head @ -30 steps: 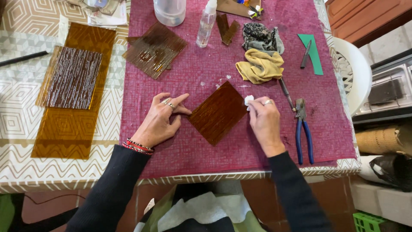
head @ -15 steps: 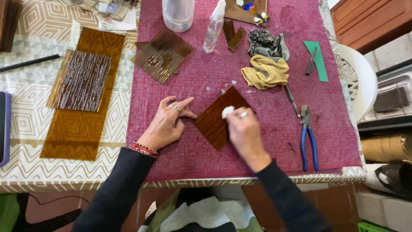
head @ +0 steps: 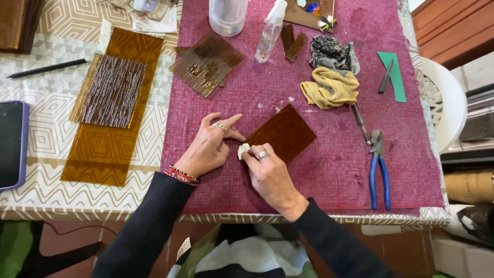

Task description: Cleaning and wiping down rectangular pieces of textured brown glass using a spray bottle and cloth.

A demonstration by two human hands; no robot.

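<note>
A square piece of brown textured glass [head: 286, 132] lies on the magenta mat [head: 329, 170], turned like a diamond. My left hand [head: 209, 145] rests flat on the mat with its fingertips pressing the glass's left corner. My right hand [head: 267, 172] pinches a small white wad [head: 243, 150] against the lower left edge of the glass. Both sleeves are black, and red and black bracelets sit on the left wrist.
Blue-handled pliers [head: 378, 167] and a thin tool [head: 360, 122] lie right of the glass. Yellow cloth [head: 330, 87], dark rag [head: 332, 53], spray bottle [head: 270, 32], clear jar [head: 227, 15], other glass pieces [head: 207, 63], amber sheets [head: 113, 103], phone [head: 11, 144], pen [head: 46, 68].
My right hand has slid the white wad from the glass's right corner across to its lower left edge, close to my left hand. The left hand stays pressed on the glass.
</note>
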